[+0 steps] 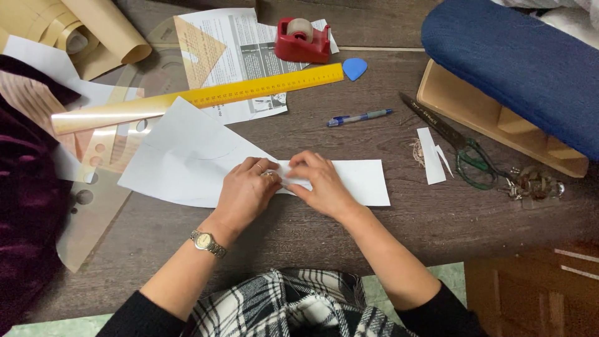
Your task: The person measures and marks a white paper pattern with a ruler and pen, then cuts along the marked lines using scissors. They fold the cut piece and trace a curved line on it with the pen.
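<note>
We are looking at a white paper sheet (187,162) lying flat on the dark wooden worktop (399,224). It is looking light, thin and easy to crease, so an edge is the best hold. Our left hand (244,192) and right hand (319,184) are pinching its middle fold, fingers (298,167) nearly closed.
</note>
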